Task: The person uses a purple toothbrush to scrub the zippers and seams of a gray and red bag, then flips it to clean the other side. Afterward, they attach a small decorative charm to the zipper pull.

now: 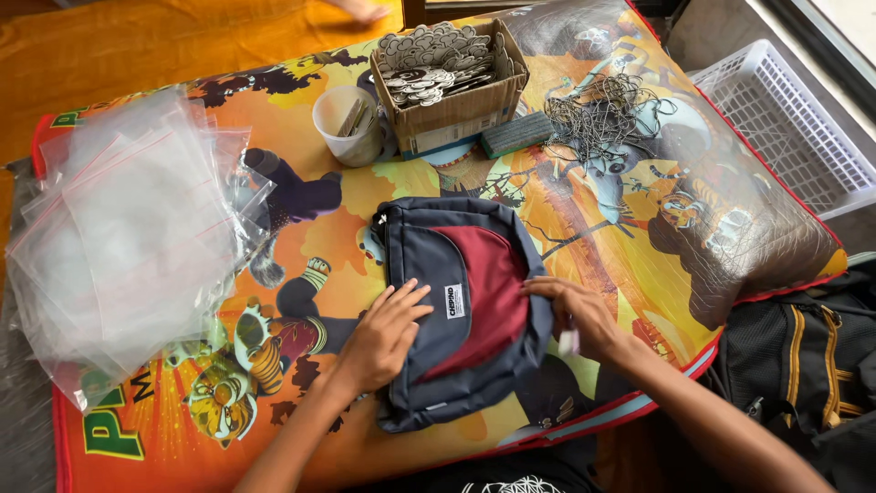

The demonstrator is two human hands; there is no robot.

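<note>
Lying flat under left hand [381, 338] spread fingers: bag [465, 306]; right hand [584, 315] fingers pinching edge.

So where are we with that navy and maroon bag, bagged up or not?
Not bagged. The navy and maroon bag lies flat on the printed mat, outside any sleeve. The left hand presses its front; the right hand pinches its right edge. The clear zip bags sit stacked to the left, and the box of round tags and strings lie beyond, untouched.
</note>
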